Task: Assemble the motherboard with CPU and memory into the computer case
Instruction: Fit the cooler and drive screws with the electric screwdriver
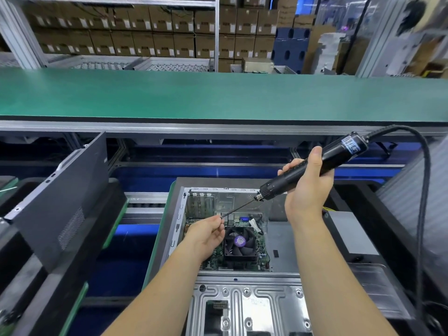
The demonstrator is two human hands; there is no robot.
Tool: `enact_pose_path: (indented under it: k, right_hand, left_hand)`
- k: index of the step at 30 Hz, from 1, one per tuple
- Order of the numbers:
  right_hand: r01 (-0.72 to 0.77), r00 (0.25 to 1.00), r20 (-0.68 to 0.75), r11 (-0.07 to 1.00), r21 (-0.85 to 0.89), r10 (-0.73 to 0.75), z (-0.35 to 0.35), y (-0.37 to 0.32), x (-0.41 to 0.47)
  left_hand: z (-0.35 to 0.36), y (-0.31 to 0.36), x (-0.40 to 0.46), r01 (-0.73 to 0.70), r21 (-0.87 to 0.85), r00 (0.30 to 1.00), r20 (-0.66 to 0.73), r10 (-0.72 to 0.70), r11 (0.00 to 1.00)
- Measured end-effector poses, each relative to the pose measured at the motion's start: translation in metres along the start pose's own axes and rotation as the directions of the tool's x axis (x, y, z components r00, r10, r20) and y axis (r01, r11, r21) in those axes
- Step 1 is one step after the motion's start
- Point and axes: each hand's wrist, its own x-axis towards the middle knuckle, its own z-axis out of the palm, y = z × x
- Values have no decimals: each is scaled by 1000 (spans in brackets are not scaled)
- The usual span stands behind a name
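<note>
In the head view, an open computer case (242,238) lies flat on a green-edged carrier, its open side facing up. The motherboard (242,258) sits inside, toward the case's far left corner, with a black CPU cooler fan (240,242) bearing a purple centre label on top of it.

The right hand (306,187) has its fingers wrapped round the black barrel of an electric screwdriver (312,166), held tilted above the case's far edge, its cable (421,190) looping down along the right side. The long thin bit (238,208) slants down and left from the tool's nose.

The left hand (206,232) hovers over the board's left side, thumb and forefinger pinched at the tip of the bit; something small and dark, perhaps a screw, seems caught there, though it is too small to tell.

Left of the carrier, a dark side panel (68,197) leans upright. Beyond runs a green conveyor belt (218,93), with stacked cardboard boxes (145,27) on shelves behind.
</note>
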Motion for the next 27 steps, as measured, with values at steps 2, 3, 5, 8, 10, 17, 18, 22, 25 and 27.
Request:
enact_pose_path:
  k: [2,3,5,8,10,17,18,22,25,27]
  right_hand:
    - [2,1000,8,1000,1,-2,0,0,0]
    - [-2,1000,12,1000,-1,2,1,1,0]
    - [-12,1000,20,1000,-4,12,1,2,0]
    - [-15,1000,23,1000,-2,15,1,4,0]
    - [-12,1000,25,1000,-2,12,2,4,0]
    - [-10,1000,22,1000,-7,10,3,4,0]
    - [-8,1000,20,1000,-9,8,3,4,0]
    - [-9,1000,23,1000,-6,10,3,2,1]
    - [-20,999,40,1000,1,20,2,0,3]
    - [-17,998,60,1000,1,17,0,-1,5]
  left_hand:
    - [0,0,1,2,5,1000,-20,-2,1000]
    - [0,0,1,2,4,1000,-23,-2,1000]
    - [0,0,1,1,2,1000,-22,-1,1000]
    - [0,1,1,-6,-6,1000,-31,6,1000]
    - [-1,1,1,-12,-7,999,-31,11,1000]
    - [1,1,-2,-20,-13,1000,-25,19,1000]
    - [2,1,-2,-24,-15,999,-25,24,1000]
    - [3,2,-3,-62,-5,998,-9,61,998]
    - [5,1,-4,-108,45,994,-13,109,993]
    - [6,1,-5,-139,92,990,-14,141,986]
